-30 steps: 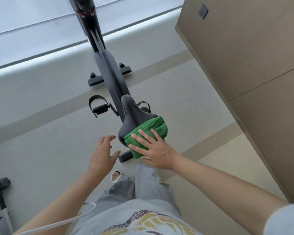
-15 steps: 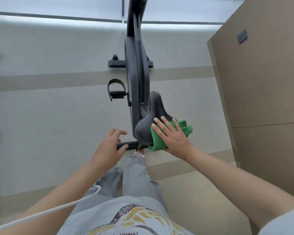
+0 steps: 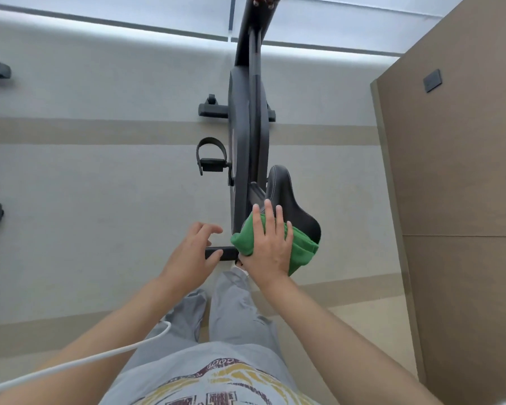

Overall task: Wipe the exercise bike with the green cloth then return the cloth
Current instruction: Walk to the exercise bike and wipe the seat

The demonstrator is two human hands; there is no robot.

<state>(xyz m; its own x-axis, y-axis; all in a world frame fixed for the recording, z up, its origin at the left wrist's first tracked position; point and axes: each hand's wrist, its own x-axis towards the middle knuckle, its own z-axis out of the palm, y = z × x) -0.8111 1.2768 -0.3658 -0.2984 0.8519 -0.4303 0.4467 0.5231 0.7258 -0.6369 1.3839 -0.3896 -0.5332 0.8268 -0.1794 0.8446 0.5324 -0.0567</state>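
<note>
I'm looking down at the exercise bike point(image 3: 247, 147) from behind its saddle point(image 3: 292, 206). My right hand point(image 3: 270, 244) is pressing the green cloth point(image 3: 303, 249) flat onto the rear of the saddle, fingers point(image 3: 268, 214) straight and spread, not clenched, so the palm is loading a wide patch of the cloth for wiping. The cloth is bunching over the back edge of the seat, folded thick, part of it hanging off the right side. My left hand point(image 3: 192, 255) is hovering just beside the bike at the rear base bar point(image 3: 219, 254), fingers loosely curled and grasping nothing; whether it is touching the bar I cannot tell. I'm judging it is waiting there to steady the frame. Wiping looks to be mid-way on the seat; frame, pedal point(image 3: 211, 159) and handlebar post are probably pending, then cloth return. A white cable point(image 3: 100, 359) is trailing across my left arm.
</note>
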